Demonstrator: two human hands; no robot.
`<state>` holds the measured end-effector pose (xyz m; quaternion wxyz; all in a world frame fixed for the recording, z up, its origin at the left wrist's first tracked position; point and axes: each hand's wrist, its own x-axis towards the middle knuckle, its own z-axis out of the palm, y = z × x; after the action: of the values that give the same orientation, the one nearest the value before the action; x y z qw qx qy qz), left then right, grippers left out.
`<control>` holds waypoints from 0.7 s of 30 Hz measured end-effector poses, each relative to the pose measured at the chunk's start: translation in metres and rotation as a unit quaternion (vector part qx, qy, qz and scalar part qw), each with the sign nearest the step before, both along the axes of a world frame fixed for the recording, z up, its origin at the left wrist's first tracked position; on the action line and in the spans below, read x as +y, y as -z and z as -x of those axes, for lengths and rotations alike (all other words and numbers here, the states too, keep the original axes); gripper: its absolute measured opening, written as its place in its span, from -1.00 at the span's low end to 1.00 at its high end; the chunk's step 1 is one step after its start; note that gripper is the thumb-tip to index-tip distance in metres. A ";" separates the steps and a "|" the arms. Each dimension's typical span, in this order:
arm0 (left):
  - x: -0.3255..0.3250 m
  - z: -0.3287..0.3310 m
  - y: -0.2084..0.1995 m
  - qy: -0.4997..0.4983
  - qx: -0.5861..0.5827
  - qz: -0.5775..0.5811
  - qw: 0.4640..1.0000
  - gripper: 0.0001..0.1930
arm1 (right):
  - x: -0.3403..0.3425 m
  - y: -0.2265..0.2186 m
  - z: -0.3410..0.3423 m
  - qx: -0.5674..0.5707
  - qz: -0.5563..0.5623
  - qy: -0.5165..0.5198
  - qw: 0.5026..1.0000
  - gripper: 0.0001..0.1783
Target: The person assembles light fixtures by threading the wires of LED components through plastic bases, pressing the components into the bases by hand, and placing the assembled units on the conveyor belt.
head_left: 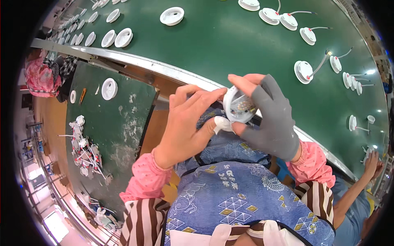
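In front of my chest, both hands hold a round white lamp housing (241, 107) tilted on its edge. A yellowish round part with small components shows inside it. My right hand (276, 119), in a grey glove with bare fingertips, grips the housing's right side with fingers above and thumb below. My left hand (186, 119) pinches the left rim between its fingertips and its thumb, which has a white wrap around the tip. Where the left fingertips meet the rim is partly hidden.
The green work surface (230, 49) ahead has a metal edge (152, 64). White housings (172, 16) lie far left; lamps with cables (303, 72) stand right. A side table (123, 115) holds a housing (109, 89) and a pile of wired parts (84, 143). Another person's hand (372, 166) works far right.
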<state>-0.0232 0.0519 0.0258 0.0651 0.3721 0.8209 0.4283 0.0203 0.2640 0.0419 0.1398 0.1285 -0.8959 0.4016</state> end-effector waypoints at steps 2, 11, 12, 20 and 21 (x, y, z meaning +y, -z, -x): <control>0.004 -0.003 -0.004 -0.036 0.040 -0.011 0.998 -0.49 | -0.005 -0.001 0.001 0.023 -0.017 0.010 1.000 -0.11; 0.007 -0.020 0.015 -0.045 -0.286 -0.319 0.902 -0.48 | 0.002 0.003 -0.005 0.113 0.027 0.001 0.993 -0.37; 0.008 -0.023 0.016 -0.062 -0.253 -0.299 0.918 -0.50 | 0.005 0.008 -0.006 0.148 0.008 -0.006 0.989 -0.46; 0.032 -0.036 0.014 -0.152 -0.117 -0.230 0.954 -0.54 | -0.008 0.011 0.000 0.105 0.007 0.060 0.993 -0.78; 0.035 -0.035 0.014 -0.173 -0.103 -0.246 0.948 -0.56 | -0.009 0.011 0.002 0.103 0.010 0.067 0.992 -0.79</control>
<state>0.0121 0.0874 0.0121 -0.0194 0.1822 0.7306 0.6578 0.0179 0.2554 0.0308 0.2593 0.1076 -0.8794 0.3845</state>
